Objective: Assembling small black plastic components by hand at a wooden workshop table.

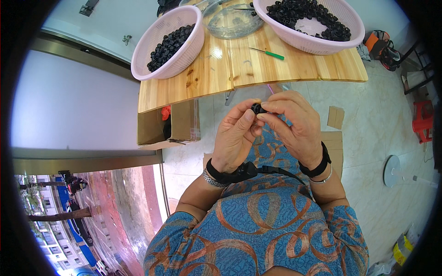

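Note:
Between my two hands, just off the table's near edge, is a small round black part (257,109). My left hand (236,133) pinches it from the left with thumb and fingers. From the right, my right hand (294,122) grips the same part with its fingertips. Fingers cover much of it, so its exact kind does not show. On the table, a pink basket (199,39) at the left holds many small black parts (169,48). Another pink basket (294,40) at the right contains black ring-like pieces (338,31).
A green-handled screwdriver (275,55) lies on the wooden table (216,76) between the baskets, in front of a clear round tray (235,23). Under the table's left side stands a cardboard box (186,122). A red stool (422,120) is at the far right.

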The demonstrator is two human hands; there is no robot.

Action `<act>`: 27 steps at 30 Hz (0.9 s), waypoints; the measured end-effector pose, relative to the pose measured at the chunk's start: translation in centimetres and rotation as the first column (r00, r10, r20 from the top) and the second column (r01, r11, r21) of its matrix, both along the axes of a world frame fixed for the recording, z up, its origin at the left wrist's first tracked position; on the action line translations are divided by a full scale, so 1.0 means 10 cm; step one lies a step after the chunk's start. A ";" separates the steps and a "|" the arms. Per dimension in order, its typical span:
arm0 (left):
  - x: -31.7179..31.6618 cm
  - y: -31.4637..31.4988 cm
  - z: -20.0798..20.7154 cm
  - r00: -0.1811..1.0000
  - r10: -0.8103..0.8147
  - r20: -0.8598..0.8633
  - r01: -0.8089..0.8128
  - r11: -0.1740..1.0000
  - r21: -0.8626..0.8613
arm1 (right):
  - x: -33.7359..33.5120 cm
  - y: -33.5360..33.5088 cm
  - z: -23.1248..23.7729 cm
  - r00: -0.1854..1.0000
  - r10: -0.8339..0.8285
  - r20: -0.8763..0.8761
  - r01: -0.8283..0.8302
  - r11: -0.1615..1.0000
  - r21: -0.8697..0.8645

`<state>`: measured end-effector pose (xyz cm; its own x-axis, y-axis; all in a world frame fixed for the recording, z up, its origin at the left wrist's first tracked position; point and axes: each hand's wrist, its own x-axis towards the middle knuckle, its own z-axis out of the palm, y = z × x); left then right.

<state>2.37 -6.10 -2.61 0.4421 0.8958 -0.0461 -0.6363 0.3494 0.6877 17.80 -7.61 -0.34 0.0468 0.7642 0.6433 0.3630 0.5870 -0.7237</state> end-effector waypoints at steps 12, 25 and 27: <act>-0.01 -0.01 0.01 0.999 -0.001 -0.041 0.003 0.999 0.047 | 0.03 -0.01 0.01 0.997 -0.004 0.076 0.000 0.999 0.046; 0.01 -0.04 0.01 0.998 0.026 -0.053 -0.024 0.999 0.036 | 0.05 0.04 0.04 0.995 0.076 0.065 -0.079 0.995 0.058; 0.00 -0.05 0.02 0.998 0.023 -0.050 -0.022 1.000 0.017 | 0.05 0.04 0.04 0.994 0.082 0.069 -0.085 0.996 0.035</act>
<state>2.39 -6.65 -2.46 0.4194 0.9063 -0.0527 -0.6081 0.3235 0.7250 18.34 -7.21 0.02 -0.0606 0.7384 0.6716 0.3592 0.6439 -0.6756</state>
